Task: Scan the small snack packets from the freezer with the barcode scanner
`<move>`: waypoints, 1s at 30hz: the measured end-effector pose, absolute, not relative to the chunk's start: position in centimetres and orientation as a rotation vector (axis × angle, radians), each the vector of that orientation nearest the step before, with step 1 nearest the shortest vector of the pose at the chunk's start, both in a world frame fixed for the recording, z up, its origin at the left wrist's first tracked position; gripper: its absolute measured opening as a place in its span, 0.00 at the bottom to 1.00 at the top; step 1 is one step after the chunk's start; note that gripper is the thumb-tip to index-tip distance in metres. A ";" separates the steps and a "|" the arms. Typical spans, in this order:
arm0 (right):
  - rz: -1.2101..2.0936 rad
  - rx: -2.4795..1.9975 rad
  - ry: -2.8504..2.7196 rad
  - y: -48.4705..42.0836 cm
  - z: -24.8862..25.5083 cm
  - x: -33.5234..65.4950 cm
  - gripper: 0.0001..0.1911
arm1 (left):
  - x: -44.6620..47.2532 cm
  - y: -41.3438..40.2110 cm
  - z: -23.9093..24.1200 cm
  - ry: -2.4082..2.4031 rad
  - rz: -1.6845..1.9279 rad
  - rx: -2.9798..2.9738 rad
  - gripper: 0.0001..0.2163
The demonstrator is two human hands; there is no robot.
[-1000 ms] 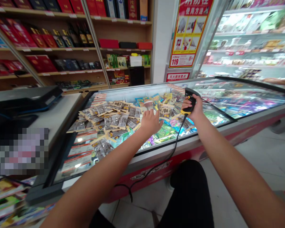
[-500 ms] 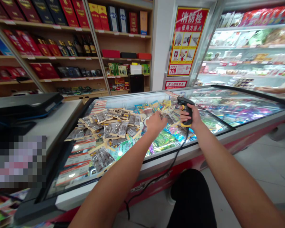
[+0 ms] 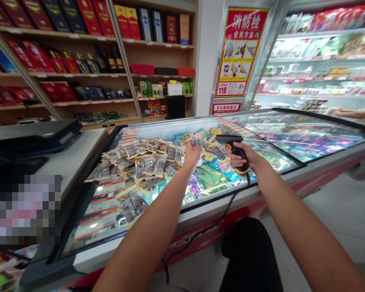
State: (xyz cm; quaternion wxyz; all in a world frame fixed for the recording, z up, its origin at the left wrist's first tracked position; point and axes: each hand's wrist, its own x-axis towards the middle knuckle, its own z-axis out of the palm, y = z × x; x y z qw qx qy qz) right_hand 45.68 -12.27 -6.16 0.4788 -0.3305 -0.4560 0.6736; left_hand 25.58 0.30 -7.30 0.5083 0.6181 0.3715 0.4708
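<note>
My left hand (image 3: 192, 154) is closed on a small snack packet (image 3: 196, 140) with a pale edge, held up above the freezer's glass top. In my right hand (image 3: 241, 156) is a black and yellow barcode scanner (image 3: 237, 151), its head pointing left toward that packet. The scanner's cord (image 3: 223, 217) hangs down over the freezer's front edge. To the left of my left hand lies a heap of similar snack packets (image 3: 149, 164) on the glass. A few more packets (image 3: 218, 151) lie between and behind my hands.
The chest freezer (image 3: 219, 198) holds colourful bags under its glass. A counter (image 3: 79, 152) with a dark device (image 3: 33, 136) stands at left. Shelves of boxes (image 3: 158, 50) line the back. At far right a person's hand (image 3: 349, 113) shows near a lit refrigerated shelf (image 3: 319, 77).
My left hand has lifted a packet from the glass and turned it upright. My right hand has tilted the scanner so its head now faces left toward the packet.
</note>
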 end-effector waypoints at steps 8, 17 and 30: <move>1.575 -0.832 -1.113 -12.5 -6.2 45.4 0.19 | 26.1 0.2 -8.0 0.884 1.095 1.634 0.13; 1.599 -0.863 -1.095 -12.4 -6.4 45.5 0.20 | 26.0 0.3 -8.1 0.895 1.094 1.771 0.10; 1.534 -0.860 -1.086 -12.5 -6.1 45.3 0.18 | 23.7 -1.5 -5.0 1.041 1.158 2.228 0.29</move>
